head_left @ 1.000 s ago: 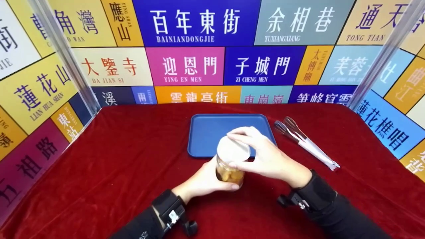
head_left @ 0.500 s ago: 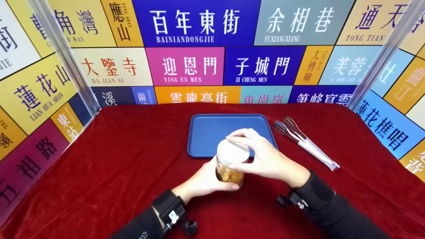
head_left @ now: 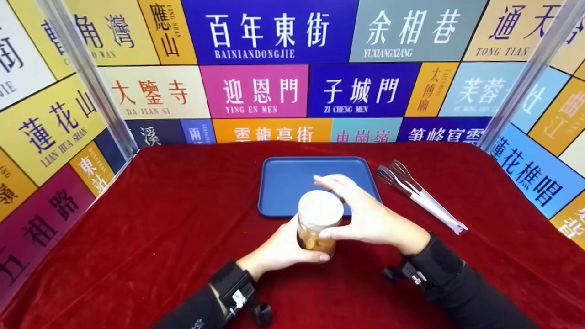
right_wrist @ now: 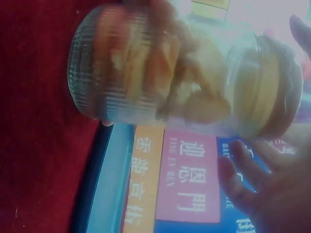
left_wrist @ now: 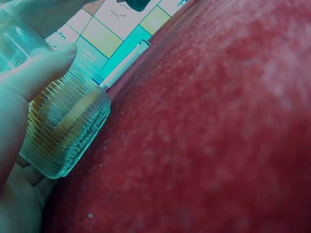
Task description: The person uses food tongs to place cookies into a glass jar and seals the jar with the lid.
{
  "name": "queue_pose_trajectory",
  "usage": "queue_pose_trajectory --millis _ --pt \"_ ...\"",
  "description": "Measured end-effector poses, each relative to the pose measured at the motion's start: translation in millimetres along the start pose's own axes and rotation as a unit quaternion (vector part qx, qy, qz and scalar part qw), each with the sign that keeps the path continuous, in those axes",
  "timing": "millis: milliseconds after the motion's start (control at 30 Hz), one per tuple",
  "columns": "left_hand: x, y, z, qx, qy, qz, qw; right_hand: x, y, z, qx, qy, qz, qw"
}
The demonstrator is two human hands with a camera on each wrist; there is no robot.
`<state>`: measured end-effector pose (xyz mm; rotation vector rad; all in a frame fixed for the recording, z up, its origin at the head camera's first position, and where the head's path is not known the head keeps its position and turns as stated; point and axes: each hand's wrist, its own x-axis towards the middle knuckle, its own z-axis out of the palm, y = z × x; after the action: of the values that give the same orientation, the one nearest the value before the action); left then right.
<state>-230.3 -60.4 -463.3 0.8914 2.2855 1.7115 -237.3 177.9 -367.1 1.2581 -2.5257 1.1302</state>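
A ribbed clear glass jar (head_left: 314,240) with brownish-yellow pieces inside stands just in front of the tray, its white lid (head_left: 321,209) on top. My left hand (head_left: 284,249) grips the lower part of the jar (left_wrist: 77,116), its thumb lying across the front. Around the lid's right side is my right hand (head_left: 372,220), with its fingers spread and lifted off the rim. Its thumb is at the lid's near edge; whether it touches I cannot tell. In the right wrist view the fingers of the right hand (right_wrist: 272,189) stand apart from the lid.
A blue tray (head_left: 283,183) lies behind the jar on the red cloth (head_left: 183,205). To its right are metal tongs (head_left: 425,201) with dark tips, lying slantwise. Walls with coloured sign panels (head_left: 267,29) surround the table at the back and sides.
The right hand has turned around the lid, and its fingers have come off the rim and spread. The left hand and jar have stayed in place.
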Motion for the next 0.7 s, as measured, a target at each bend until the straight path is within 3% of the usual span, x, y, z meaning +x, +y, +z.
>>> queue_pose_trajectory --millis 133,300,367,533,700 --pt "-0.5 0.8 0.1 0.005 0.002 0.001 1.0000 0 17 -3 0.092 -0.039 0.014 0.995" --pt "-0.6 0.5 0.7 0.012 0.007 0.000 0.9999 -1 29 -1 0.218 -0.069 0.031 0.973" --pt "-0.4 0.7 1.0 0.012 0.008 -0.001 0.9999 -1 30 0 0.236 -0.066 0.040 0.969" --pt "-0.7 1.2 1.2 0.010 0.007 -0.002 0.9999 0 32 6 0.231 -0.056 0.052 0.970" --pt "-0.8 0.6 1.5 0.012 0.007 -0.002 0.9999 1 37 7 0.240 -0.065 0.037 0.968"
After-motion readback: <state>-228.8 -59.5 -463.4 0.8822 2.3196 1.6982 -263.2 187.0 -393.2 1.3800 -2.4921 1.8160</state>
